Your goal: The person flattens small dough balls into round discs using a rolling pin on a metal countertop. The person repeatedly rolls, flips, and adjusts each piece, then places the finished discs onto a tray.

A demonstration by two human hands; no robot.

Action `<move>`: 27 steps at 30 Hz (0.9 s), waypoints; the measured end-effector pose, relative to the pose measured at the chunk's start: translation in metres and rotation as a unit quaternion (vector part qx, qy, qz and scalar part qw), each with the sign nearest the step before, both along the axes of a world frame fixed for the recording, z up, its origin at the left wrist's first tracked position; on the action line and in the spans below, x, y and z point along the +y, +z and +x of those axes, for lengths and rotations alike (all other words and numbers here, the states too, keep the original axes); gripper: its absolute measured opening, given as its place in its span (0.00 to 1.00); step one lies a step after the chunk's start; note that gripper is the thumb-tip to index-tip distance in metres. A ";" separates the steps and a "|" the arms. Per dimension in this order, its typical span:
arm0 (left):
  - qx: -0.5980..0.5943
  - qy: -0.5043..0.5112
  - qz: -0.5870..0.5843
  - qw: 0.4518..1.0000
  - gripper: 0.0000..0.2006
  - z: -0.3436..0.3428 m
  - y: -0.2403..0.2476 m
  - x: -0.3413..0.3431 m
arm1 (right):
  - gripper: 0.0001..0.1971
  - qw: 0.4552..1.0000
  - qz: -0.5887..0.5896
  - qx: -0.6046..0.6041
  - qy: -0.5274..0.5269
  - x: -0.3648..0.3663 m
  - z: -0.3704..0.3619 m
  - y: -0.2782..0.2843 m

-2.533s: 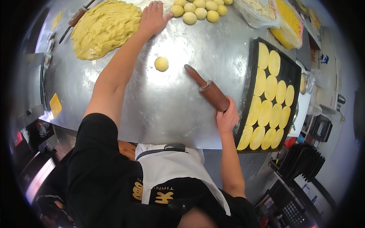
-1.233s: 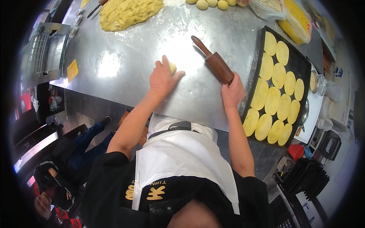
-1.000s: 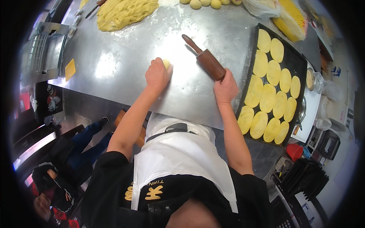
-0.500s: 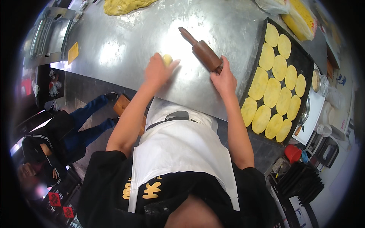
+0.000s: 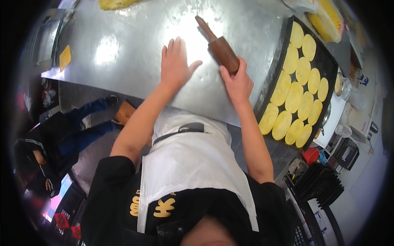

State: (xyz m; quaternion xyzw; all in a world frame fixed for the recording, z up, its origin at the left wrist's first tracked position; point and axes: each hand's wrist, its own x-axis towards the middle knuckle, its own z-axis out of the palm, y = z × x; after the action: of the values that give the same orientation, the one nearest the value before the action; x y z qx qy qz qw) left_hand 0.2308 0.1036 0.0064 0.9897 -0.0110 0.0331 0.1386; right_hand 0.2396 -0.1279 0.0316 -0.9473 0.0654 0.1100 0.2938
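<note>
Palm down on the metal worktable (image 5: 135, 69), my left hand (image 5: 175, 67) lies flat with its fingers stretched out and the thumb spread to the right. The small yellow dough ball seen before is out of sight; whether it lies under the palm I cannot see. My right hand (image 5: 238, 84) is closed round the near handle of a brown wooden rolling pin (image 5: 223, 53), which slants up and to the left on the table. To the right of it, a black baking tray (image 5: 326, 63) holds several flat yellow oval dough pieces (image 5: 294, 97).
A mass of yellow dough (image 5: 117, 3) lies at the far left of the table. A yellow dough scraper (image 5: 65, 58) is near the left edge. Beyond the tray stands a yellow bag (image 5: 326, 20). Another person in dark clothes (image 5: 51, 141) is at the left, off the table.
My left hand has opened out flat over where the dough ball was, and the ball no longer shows. The right hand still holds the rolling pin. The whole view has shifted slightly.
</note>
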 end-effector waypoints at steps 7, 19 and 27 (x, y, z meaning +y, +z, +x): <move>-0.015 0.031 -0.298 0.954 0.38 0.005 -0.003 0.036 | 0.37 0.994 0.080 -0.063 0.040 0.020 0.020 0.008; -0.066 0.020 0.001 0.998 0.25 0.033 -0.014 0.131 | 0.32 0.972 -0.001 -0.037 0.232 0.089 0.071 0.019; 0.020 0.032 -0.132 0.990 0.26 0.043 0.017 0.125 | 0.33 0.971 0.188 0.102 0.110 0.072 0.057 0.008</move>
State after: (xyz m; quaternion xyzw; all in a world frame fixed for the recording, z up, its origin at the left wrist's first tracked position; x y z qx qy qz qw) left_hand 0.2740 0.2284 0.0231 0.9630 0.0281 0.0187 0.2673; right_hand 0.2966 -0.0555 0.0398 -0.8604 -0.0318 0.2479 0.4441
